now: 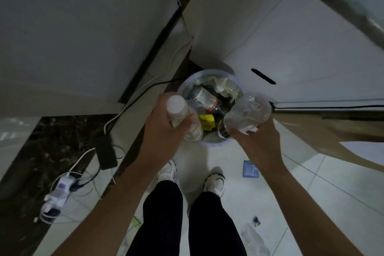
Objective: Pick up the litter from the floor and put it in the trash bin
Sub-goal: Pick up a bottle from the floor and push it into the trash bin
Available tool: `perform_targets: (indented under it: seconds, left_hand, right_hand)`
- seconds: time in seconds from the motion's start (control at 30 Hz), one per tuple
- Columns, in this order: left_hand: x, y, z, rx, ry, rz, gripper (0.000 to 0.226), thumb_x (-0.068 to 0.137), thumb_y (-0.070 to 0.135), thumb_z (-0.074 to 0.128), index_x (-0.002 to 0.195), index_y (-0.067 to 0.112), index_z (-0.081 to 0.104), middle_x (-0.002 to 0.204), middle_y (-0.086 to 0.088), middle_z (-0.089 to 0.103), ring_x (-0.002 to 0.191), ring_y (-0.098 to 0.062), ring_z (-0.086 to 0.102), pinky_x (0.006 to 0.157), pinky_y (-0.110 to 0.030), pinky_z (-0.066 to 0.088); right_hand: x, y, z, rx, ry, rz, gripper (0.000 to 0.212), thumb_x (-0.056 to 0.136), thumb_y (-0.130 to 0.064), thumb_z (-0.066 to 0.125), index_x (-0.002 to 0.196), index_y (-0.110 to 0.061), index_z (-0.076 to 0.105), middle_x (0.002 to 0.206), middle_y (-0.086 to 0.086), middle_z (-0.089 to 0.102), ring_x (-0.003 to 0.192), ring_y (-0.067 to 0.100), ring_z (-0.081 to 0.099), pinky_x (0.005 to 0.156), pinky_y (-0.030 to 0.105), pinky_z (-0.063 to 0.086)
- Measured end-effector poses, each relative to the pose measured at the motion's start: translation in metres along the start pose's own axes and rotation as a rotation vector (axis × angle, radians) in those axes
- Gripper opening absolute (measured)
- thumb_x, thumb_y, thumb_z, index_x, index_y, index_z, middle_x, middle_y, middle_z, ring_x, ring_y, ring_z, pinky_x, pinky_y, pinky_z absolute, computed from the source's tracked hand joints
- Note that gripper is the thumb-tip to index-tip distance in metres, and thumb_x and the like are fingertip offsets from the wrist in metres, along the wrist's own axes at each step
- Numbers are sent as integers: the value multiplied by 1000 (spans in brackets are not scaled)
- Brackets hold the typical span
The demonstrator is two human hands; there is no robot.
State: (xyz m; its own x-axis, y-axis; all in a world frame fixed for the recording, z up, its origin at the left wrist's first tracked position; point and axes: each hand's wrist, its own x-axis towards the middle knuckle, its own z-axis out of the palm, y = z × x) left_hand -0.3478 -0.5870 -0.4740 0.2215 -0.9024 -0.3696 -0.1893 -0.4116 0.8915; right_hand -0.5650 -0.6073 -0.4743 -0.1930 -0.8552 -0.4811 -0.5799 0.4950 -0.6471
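Observation:
A round pale trash bin (pixel 209 143) stands on the floor ahead of my feet, holding bottles, a yellow wrapper and crumpled paper. My left hand (pixel 161 129) grips a clear bottle with a white cap (pixel 178 108) over the bin's left rim. My right hand (pixel 252 141) holds a crumpled clear plastic bottle (pixel 247 114) over the bin's right rim. On the tiles lie a blue packet (pixel 250 169), a clear bottle (pixel 254 239) and a small dark scrap (pixel 256 220).
White cabinet panels stand behind and to the right of the bin. At left are a power strip (pixel 59 190), a black adapter (pixel 106 153) and loose cables on dark marble. My white shoes (pixel 166 169) stand just short of the bin.

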Motion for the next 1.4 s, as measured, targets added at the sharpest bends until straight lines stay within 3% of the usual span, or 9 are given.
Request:
perform_targets:
  seconds: [0.17, 0.33, 0.47, 0.6, 0.83, 0.93, 1.03, 1.2, 1.4]
  left_hand:
    - [15, -30, 17, -67, -14, -29, 48, 78, 20, 80, 117, 26, 53, 108, 13, 62, 102, -6, 63, 88, -32, 57]
    - [26, -50, 38, 4, -43, 30, 45, 81, 26, 80, 117, 22, 54, 107, 8, 64, 97, -7, 63, 81, -28, 57]
    - [34, -80, 62, 199, -76, 149, 41, 79, 15, 80, 113, 16, 57, 111, 5, 61, 101, -5, 56, 87, -21, 49]
    - [38, -114, 78, 604, -98, 390, 39, 68, 12, 84, 100, 16, 60, 105, 0, 60, 100, -18, 56, 81, -35, 53]
    - [51, -156, 93, 665, -146, 260, 35, 79, 5, 72, 110, 16, 58, 103, -4, 64, 93, -27, 63, 65, -44, 57]
    - [58, -164, 93, 686, -144, 255, 35, 78, 5, 73, 108, 16, 58, 99, -4, 65, 86, -27, 65, 61, -43, 57]
    - [63, -172, 93, 711, -139, 252, 34, 77, 5, 73, 107, 15, 59, 95, -5, 65, 81, -25, 65, 60, -41, 57]
    - [73, -178, 101, 767, -139, 253, 41, 70, 3, 78, 106, 12, 61, 93, -9, 68, 82, -28, 67, 63, -43, 58]
    - [76, -169, 108, 826, -156, 259, 39, 72, 1, 74, 107, 10, 59, 95, -12, 65, 81, -30, 65, 60, -38, 54]
  right_hand:
    - [17, 27, 27, -31, -11, -5, 63, 73, -26, 86, 126, -27, 52, 101, -28, 57, 85, -22, 55, 66, -1, 42]
    - [35, 45, 44, -16, -8, -7, 68, 72, -23, 87, 129, -24, 49, 100, -14, 60, 89, 3, 58, 80, 19, 47]
    - [52, 70, 62, -85, -41, -18, 67, 72, -28, 86, 129, -23, 50, 94, -18, 55, 91, 7, 55, 63, 0, 36]
    - [65, 94, 78, -136, -60, -40, 67, 75, -32, 84, 132, -17, 52, 98, -13, 56, 90, 6, 53, 59, -6, 34]
    - [70, 122, 104, -114, -168, -158, 64, 75, -22, 84, 128, -29, 49, 107, -16, 59, 100, -1, 53, 85, -2, 35]
    - [76, 129, 122, -80, -74, -172, 60, 84, -45, 73, 134, -46, 40, 106, -14, 59, 101, -3, 49, 97, 14, 37]
    - [87, 132, 126, -178, -185, -150, 73, 78, -29, 81, 140, -20, 44, 124, -1, 62, 117, 19, 57, 98, 21, 39]
    - [97, 137, 127, -243, -189, -163, 78, 75, -29, 83, 141, -16, 44, 130, 3, 61, 119, 21, 55, 87, -4, 21]
    - [95, 137, 116, -259, -195, -173, 83, 68, -32, 88, 137, -15, 46, 124, 0, 63, 116, 22, 58, 91, 16, 36]
